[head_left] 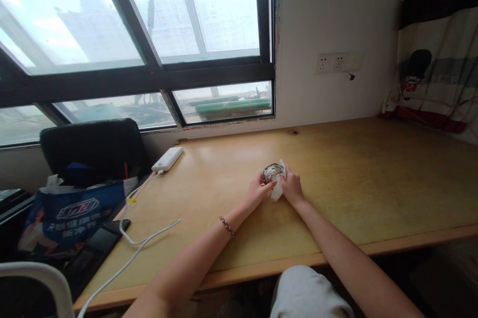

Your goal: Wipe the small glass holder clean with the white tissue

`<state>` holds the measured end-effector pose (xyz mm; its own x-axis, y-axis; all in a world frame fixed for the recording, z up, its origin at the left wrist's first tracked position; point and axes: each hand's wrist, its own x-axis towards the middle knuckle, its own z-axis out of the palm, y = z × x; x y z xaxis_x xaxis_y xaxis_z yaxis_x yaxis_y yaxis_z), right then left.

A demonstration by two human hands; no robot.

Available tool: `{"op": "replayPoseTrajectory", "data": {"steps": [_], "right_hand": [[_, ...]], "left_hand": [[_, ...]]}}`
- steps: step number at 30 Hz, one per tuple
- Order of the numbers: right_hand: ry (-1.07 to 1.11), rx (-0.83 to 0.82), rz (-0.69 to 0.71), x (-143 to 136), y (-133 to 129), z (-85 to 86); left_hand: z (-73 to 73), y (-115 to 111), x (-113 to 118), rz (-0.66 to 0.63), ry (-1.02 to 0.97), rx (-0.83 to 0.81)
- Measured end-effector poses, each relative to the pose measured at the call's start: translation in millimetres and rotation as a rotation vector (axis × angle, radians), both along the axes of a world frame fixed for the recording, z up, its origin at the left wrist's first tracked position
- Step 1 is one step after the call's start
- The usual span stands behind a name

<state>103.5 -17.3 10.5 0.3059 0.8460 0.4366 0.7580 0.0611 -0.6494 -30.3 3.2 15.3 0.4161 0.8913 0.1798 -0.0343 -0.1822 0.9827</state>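
Observation:
Both my hands meet over the middle of the wooden desk [373,183]. My left hand [257,191] grips a small clear glass object [272,172] from the left side. My right hand [291,187] holds a white tissue [278,190] against the right and lower side of that glass object. The tissue sticks out above and below my fingers. A beaded bracelet [226,226] sits on my left wrist.
A white power bank [168,158] lies at the desk's back left with a white cable [145,238] running toward the front edge. A black phone [114,227], a blue printed bag [70,216] and a black chair [93,146] are at the left. Wall sockets [332,63] are above the desk.

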Motion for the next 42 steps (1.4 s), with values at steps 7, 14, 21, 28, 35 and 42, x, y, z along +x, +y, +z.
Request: {"op": "replayPoseTrajectory", "data": {"steps": [7,14,21,28,35,42], "right_hand": [[-0.154,0.082,0.041,5.1,-10.9,11.6],[0.381,-0.062,0.073,-5.8,6.0,-2.2],[1.037,-0.073,0.385,-17.3,7.1,-9.3],[1.19,-0.033,0.312,-5.3,10.0,-8.3],[1.247,0.046,0.423,-7.6,5.7,-2.9],[1.146,-0.08,0.521,-20.4,-5.0,4.5]], "left_hand": [[3.6,-6.3,-2.8,0.058,0.029,0.026],[-0.9,-2.5,2.6,0.017,-0.122,-0.124],[1.2,0.7,0.3,-0.034,-0.11,-0.152],[-9.2,11.5,-1.2,0.096,-0.16,-0.253],[0.9,-0.4,3.7,-0.158,0.135,-0.042],[-4.2,3.3,1.7,-0.032,0.062,-0.132]]}}
